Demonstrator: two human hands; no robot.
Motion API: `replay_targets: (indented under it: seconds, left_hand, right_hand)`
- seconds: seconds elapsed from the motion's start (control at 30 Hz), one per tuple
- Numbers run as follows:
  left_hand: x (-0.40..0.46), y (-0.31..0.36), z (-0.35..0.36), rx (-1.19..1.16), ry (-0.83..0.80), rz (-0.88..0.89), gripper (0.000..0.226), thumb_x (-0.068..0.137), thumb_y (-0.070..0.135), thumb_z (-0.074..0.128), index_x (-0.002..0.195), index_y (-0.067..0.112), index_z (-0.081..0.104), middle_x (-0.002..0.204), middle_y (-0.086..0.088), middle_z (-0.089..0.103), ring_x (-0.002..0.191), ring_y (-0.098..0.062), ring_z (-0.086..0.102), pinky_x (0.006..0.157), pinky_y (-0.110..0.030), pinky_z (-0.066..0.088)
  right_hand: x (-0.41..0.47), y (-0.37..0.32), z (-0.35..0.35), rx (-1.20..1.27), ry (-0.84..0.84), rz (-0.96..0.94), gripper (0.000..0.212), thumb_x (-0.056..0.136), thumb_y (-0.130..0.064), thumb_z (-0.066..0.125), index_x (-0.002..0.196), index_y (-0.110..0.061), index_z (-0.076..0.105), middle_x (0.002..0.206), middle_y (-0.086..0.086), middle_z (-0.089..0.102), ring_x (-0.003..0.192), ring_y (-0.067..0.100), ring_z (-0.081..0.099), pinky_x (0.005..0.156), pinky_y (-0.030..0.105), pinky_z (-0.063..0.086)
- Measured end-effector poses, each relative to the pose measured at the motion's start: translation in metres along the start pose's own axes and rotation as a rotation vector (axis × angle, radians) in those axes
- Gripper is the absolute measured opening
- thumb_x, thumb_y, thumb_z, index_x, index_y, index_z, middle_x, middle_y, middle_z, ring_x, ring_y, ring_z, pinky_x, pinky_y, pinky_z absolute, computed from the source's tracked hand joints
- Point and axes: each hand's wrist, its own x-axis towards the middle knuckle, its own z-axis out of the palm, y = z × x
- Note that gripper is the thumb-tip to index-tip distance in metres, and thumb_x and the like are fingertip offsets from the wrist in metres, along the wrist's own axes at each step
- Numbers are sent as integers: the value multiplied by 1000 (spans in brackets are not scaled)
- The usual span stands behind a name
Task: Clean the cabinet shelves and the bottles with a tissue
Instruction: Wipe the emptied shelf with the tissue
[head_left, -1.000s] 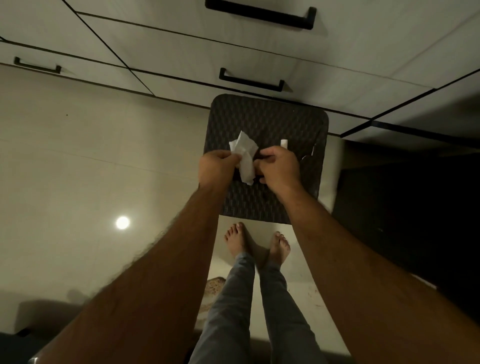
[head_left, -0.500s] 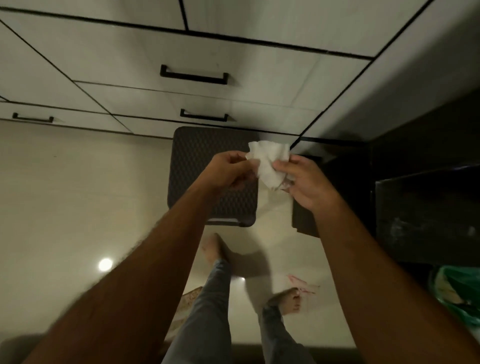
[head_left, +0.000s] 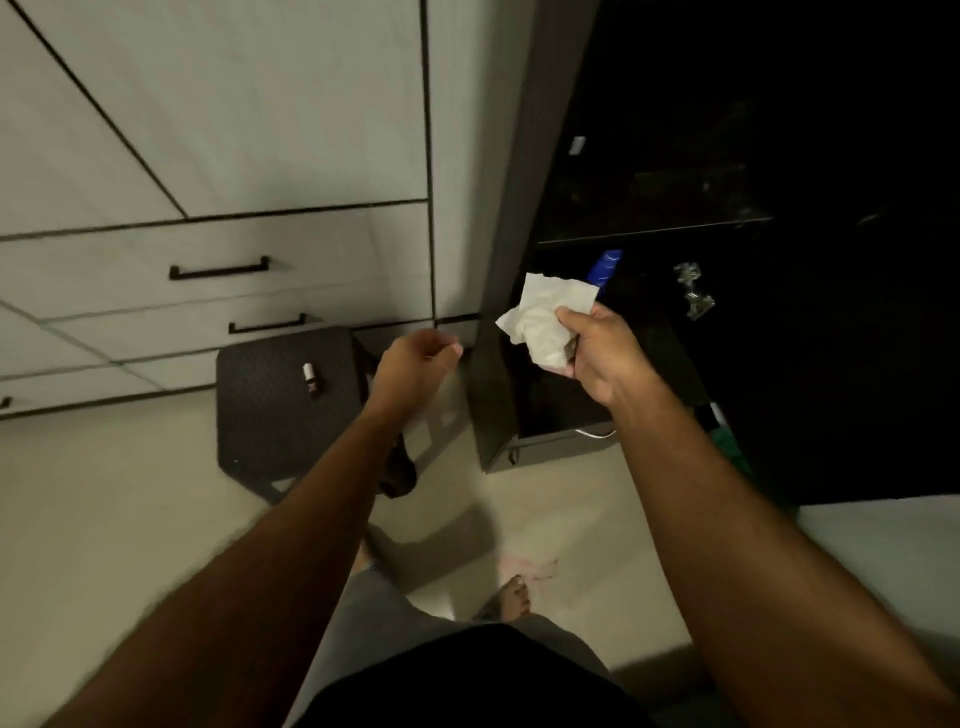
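Tissue (head_left: 540, 325), white, soft and crumpled, sits bunched in my right hand (head_left: 605, 358), fingers curled round it before the dark open cabinet (head_left: 675, 260). My left hand (head_left: 413, 364) hangs loosely curled, holding nothing. Beyond it a small bottle (head_left: 310, 379) lies on the dark textured square stool (head_left: 288, 410). Farther off, pale flat drawers carry slim black bar handles (head_left: 219, 268).

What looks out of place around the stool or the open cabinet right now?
A small bottle lies on its side on the dark stool, outside the open cabinet. Faint reddish marks stain the floor near one foot. The cabinet's inside is too dark to judge.
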Motion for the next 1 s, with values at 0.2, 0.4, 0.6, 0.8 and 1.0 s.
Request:
replay_targets:
  seconds: [0.2,0.4,0.6,0.8,1.0]
  left_hand:
    - [-5,69,42,83,1,164,20,92,30,62,108,22,68,94,7,69,86,-6,65,80,-25,50]
    - [2,102,65,170,-76,223,27,93,31,61,118,21,64,106,7,67,98,-7,62,84,-24,47]
    - [29,130,87,276,-137,330,28,94,33,59,120,23,62,113,5,67,99,-5,62,87,-29,53]
    - [44,156,98,363,-156,433,27,92,27,63,119,22,64,115,2,68,107,-10,62,93,-27,47]
    - [71,181,109,386,-73,453,28,90,30,65,118,27,66,112,0,67,104,-16,63,92,-31,49]
  right_hand:
    - [-26,-30,-69,163,83,-56,32,99,-9,49,130,-13,55,120,13,66,98,26,68,64,40,59]
    - [-26,-54,-105,233,125,-131,28,92,-6,61,120,-11,62,107,12,72,86,23,72,63,35,57]
    - [-6,-67,-126,225,274,-237,34,87,5,62,118,-9,62,105,9,72,87,24,71,73,37,57]
    - [19,-82,-144,-52,512,-381,28,87,2,62,114,-4,65,103,9,71,92,24,70,73,34,58]
    - [61,-133,-160,-705,665,-591,19,93,-7,55,105,-16,67,83,-7,63,74,6,64,56,8,43]
